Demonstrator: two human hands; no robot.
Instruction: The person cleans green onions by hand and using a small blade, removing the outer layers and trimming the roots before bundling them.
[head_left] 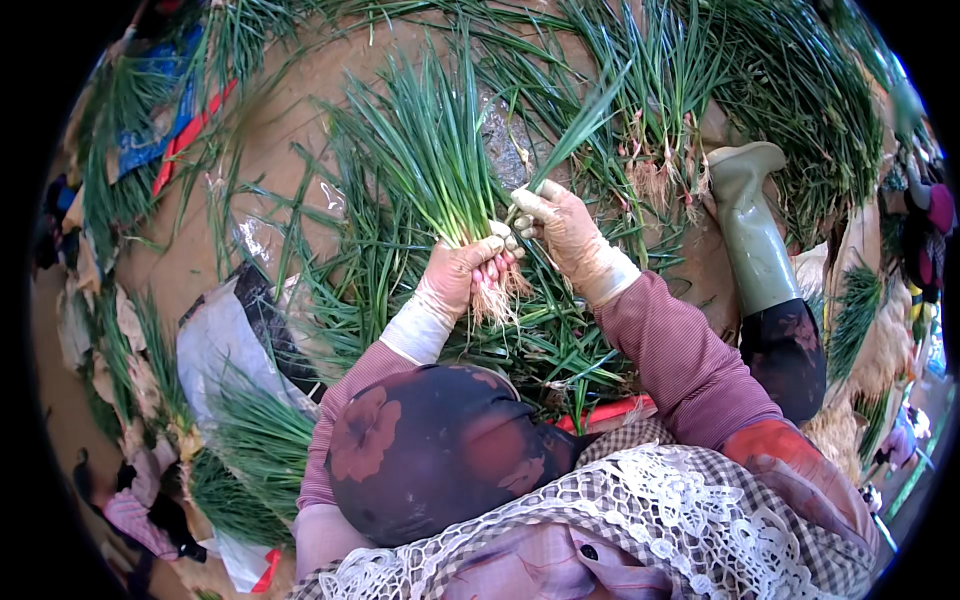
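1. Head view: I see the left hand (462, 272) clenched around a bunch of green onions (430, 150), leaves fanning upward, pale roots hanging below the fist.
2. The right hand (560, 225), just beside it, pinches one green leaf (580, 125) above the bunch.

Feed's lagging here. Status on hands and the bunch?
Left hand gripping green onion bunch near the roots. Right hand pinching one stalk beside it. Loose onions all around, nothing blocking.
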